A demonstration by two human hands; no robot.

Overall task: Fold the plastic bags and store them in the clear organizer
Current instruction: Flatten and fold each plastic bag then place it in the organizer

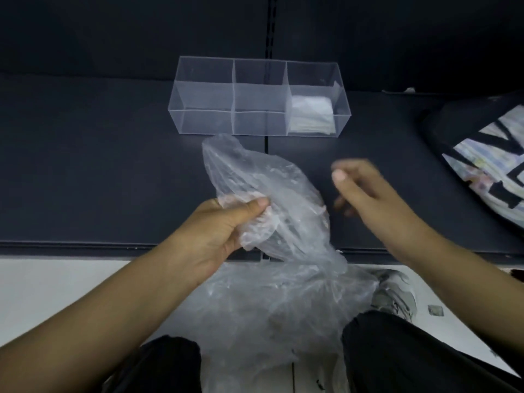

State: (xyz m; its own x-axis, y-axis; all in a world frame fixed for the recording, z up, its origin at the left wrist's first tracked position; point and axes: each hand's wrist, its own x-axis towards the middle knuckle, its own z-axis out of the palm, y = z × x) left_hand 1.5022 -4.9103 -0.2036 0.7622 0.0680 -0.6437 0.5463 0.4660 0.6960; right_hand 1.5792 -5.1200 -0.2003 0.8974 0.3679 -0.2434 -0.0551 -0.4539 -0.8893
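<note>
A dark, matte, flat surface (85,165) fills the upper half of the view, its front edge running across the middle above a pale floor (56,287). Over that edge hangs a large, crumpled, see-through plastic bag (283,279): its upper part rises toward 12 o'clock above the surface, and its wider lower part drapes toward 6 o'clock between the person's knees in black trousers (411,350). It is unfolded, full of creases and partly puffed. The left hand (226,231) grips the bag on its 9 o'clock side, thumb on top and fingers curled under a bunched handful of film. The right hand (365,188), at 3 o'clock of the bag and clear of it, is blurred; it holds nothing, with the thumb and forefinger tips close together and the other fingers loosely bent. At 12 o'clock of the bag, just beyond its top, stands a clear, rectangular plastic organizer (204,120) with three compartments side by side. At the 3 o'clock edge of the view lies a dark bag with a pale printed panel and black lettering (487,154). The organizer's 3 o'clock compartment holds a flat stack of folded whitish plastic bags (312,114). A grey sneaker (397,296) shows at 4 o'clock on the floor.
</note>
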